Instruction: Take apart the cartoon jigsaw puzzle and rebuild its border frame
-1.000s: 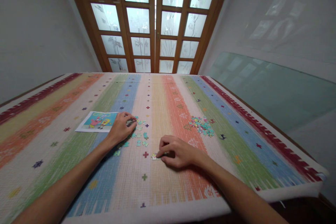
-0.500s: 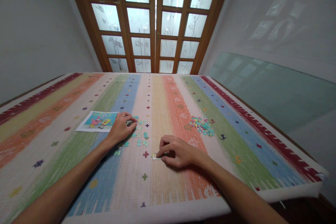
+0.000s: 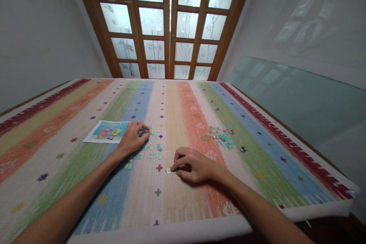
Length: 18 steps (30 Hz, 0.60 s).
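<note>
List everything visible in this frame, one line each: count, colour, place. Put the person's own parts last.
Striped cloth: one, multicoloured stripes with small cross marks, covering the whole table.
Reference picture: one, blue-green cartoon print with white border, left of centre, beside the left hand.
Loose puzzle pieces: a scatter, mostly teal, by the left hand.
Pile of puzzle pieces: one heap, mixed colours, right of centre, apart from both hands.
Joined pieces: a small pale cluster, at the right hand's fingertips.
Doors: two, brown wood with frosted panes, behind the table.
Glass sheet: one, greenish, against the right wall.
Left hand: fingers curled on pieces.
Right hand: pressing the joined pieces.
</note>
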Motion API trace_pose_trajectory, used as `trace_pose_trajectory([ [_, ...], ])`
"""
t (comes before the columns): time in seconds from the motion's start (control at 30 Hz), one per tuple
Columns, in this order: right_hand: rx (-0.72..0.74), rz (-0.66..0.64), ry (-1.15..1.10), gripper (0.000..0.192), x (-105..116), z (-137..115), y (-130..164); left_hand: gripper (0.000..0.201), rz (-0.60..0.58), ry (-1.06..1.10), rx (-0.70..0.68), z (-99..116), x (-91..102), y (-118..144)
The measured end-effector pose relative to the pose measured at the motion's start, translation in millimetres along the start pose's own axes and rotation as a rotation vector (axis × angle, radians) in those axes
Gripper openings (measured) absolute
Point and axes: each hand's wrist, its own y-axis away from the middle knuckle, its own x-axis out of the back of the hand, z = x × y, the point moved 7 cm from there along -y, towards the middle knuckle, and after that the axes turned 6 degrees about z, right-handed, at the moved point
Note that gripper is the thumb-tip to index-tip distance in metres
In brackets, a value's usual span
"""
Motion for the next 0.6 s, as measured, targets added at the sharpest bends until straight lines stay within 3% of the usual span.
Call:
trace_pose_trajectory([
  [0.27,0.018,0.016,-0.005,0.028,0.0,-0.8,0.2,0.014,-0.117,0.285,-0.026,38.2,15.1,15.2],
  [0.5,0.004,0.005,0.006,0.028,-0.3,0.1,1.1,0.014,-0.544,0.555,-0.077,89.7,-6.5,56.4],
  [0.6,0.005,-0.003,0.022,0.028,-0.7,-0.3,0.8,0.014,-0.59,0.471,-0.171,100.3,-8.7,66.4],
])
